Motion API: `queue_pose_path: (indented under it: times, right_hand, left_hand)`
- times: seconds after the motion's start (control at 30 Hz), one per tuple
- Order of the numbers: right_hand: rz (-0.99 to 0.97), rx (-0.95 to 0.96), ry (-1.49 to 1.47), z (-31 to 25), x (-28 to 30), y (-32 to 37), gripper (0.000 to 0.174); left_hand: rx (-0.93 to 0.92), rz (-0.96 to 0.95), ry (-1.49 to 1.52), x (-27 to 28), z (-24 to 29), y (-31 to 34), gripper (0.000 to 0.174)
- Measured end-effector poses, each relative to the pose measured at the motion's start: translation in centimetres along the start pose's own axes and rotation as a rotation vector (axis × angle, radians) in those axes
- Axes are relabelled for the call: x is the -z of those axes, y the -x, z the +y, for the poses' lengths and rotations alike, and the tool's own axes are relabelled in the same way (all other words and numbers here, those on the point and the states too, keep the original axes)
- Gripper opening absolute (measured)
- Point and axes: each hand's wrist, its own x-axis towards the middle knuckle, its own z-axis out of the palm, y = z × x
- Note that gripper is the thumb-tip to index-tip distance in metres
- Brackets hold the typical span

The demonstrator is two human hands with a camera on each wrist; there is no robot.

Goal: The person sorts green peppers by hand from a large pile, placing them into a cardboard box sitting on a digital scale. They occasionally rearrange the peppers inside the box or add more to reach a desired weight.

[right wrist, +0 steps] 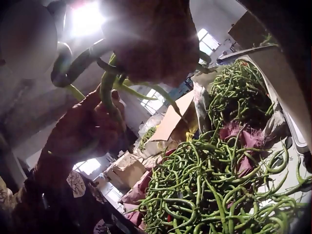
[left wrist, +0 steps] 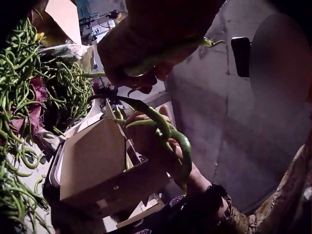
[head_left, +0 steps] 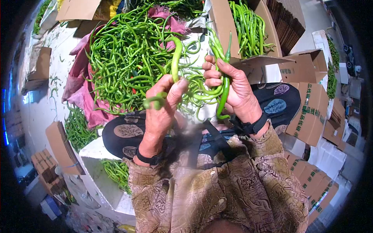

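In the head view my left hand pinches a pale green chili pepper between thumb and fingers, its curved end pointing up. A blurred green pepper end sticks out at that hand's outer side. My right hand, a little to the right, grips several long chili peppers; a darker one lies across the fingers under the thumb. The right wrist view shows these peppers poking out past the hand. Beyond both hands, a big heap of green chili peppers is spread over pink sacking.
A cardboard box with long peppers stands open at the far right of the heap. By the left knee is a white foam box with more peppers. Flattened cartons lie at right, and folded cardboard stands at left.
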Motion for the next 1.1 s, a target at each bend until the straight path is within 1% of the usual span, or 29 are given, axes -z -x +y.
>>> queue_pose_path:
  times: [0.03, 0.07, 0.13, 0.17, 0.2, 0.27, 0.3, 0.33, 0.4, 0.43, 0.47, 0.53, 0.57, 0.6, 0.63, 0.67, 0.73, 0.77, 0.8, 0.87, 0.93, 1.0, 1.03, 1.1]
  right_hand:
    - [-0.097, -0.013, 0.078, -0.3, 0.8, -0.4, 0.034]
    - [-0.096, -0.014, 0.079, -0.4, 0.9, -0.2, 0.034]
    - [0.063, 0.011, 0.21, -0.3, -0.7, 0.1, 0.038]
    - [0.03, 0.004, 0.19, -0.2, -0.7, 0.1, 0.042]
    - [0.03, 0.004, 0.192, -0.1, -1.1, 0.3, 0.042]
    - [0.041, 0.023, 0.269, 0.1, -1.9, 0.5, 0.044]
    - [0.001, 0.048, 0.269, 0.0, -1.0, 0.5, 0.043]
    - [0.003, 0.048, 0.275, -0.4, -0.5, 0.3, 0.043]
    - [-0.293, -0.058, 0.046, -1.4, -0.4, 0.1, 0.042]
    - [-0.25, -0.028, 0.069, -1.9, -1.1, 0.9, 0.04]
    - [-0.225, 0.001, 0.061, -2.2, -1.9, 1.6, 0.04]
    - [-0.254, 0.046, 0.096, -2.9, -2.6, 2.1, 0.041]
    - [-0.249, 0.051, 0.104, -3.2, -2.5, 2.2, 0.041]
    - [-0.27, 0.059, 0.081, -3.4, -2.4, 2.1, 0.041]
    - [-0.295, 0.063, 0.056, -3.6, -2.3, 1.9, 0.041]
    - [-0.299, 0.06, 0.056, -3.7, -2.3, 1.6, 0.041]
    - [-0.375, 0.026, 0.004, -4.0, -2.1, 1.6, 0.039]
    - [-0.365, 0.023, 0.006, -4.2, -2.0, 1.7, 0.037]
    - [-0.36, 0.023, 0.004, -4.1, -2.0, 1.9, 0.037]
    - [-0.208, 0.086, 0.04, -3.6, -2.2, 1.8, 0.036]
    - [-0.205, 0.044, 0.04, -4.0, -1.6, 1.5, 0.036]
    - [-0.134, 0.057, 0.105, -4.0, -1.2, 1.5, 0.036]
    - [-0.131, 0.05, 0.097, -4.0, -1.1, 1.7, 0.036]
    - [-0.102, 0.057, 0.186, -4.0, -1.0, 2.0, 0.034]
  left_hand:
    - [0.001, 0.001, 0.002, 0.1, -0.1, 0.1, 0.029]
    - [-0.106, -0.029, -0.076, 0.2, -0.2, 0.1, 0.024]
    - [-0.323, -0.089, -0.231, 0.3, -0.3, 0.1, 0.017]
    - [-0.455, -0.11, -0.336, 0.1, -0.2, 0.1, 0.017]
    - [-0.519, -0.125, -0.469, -0.3, 0.2, 0.5, 0.018]
    - [-0.517, -0.229, -0.665, -0.8, 0.0, 1.3, 0.019]
    - [-0.49, -0.268, -0.692, -0.8, 0.0, 1.5, 0.023]
    - [-0.492, -0.266, -0.687, -0.9, 0.1, 1.4, 0.023]
    - [-0.618, -0.085, -0.423, -0.9, 0.6, 1.1, 0.02]
    - [-0.576, -0.079, -0.359, 0.0, 1.0, 0.9, 0.016]
    - [-0.368, -0.042, -0.215, 0.7, 1.2, 1.1, 0.016]
    - [0.073, 0.053, 0.21, 1.7, 2.3, 1.1, 0.023]
    - [0.118, 0.071, 0.318, 1.8, 1.8, 0.7, 0.029]
    - [0.164, 0.095, 0.423, 1.9, 0.9, 0.2, 0.035]
    - [0.171, 0.054, 0.434, 1.9, 0.2, -0.2, 0.04]
    - [0.21, 0.018, 0.462, 1.8, -0.3, -0.3, 0.041]
    - [0.283, -0.002, 0.542, 1.0, -0.4, -0.3, 0.042]
    - [0.313, -0.074, 0.558, 1.1, -0.4, -0.3, 0.04]
    - [0.318, -0.074, 0.559, 0.9, -0.6, -0.3, 0.04]
    - [0.324, -0.135, 0.707, 0.6, -1.1, -0.4, 0.036]
    - [0.348, -0.188, 0.883, 0.5, -1.8, -0.4, 0.033]
    - [0.329, -0.211, 0.93, 0.2, -2.1, -0.6, 0.035]
    - [0.321, -0.237, 0.935, 0.3, -1.9, -0.7, 0.037]
    - [0.335, -0.242, 0.942, 0.2, -1.3, -0.6, 0.037]
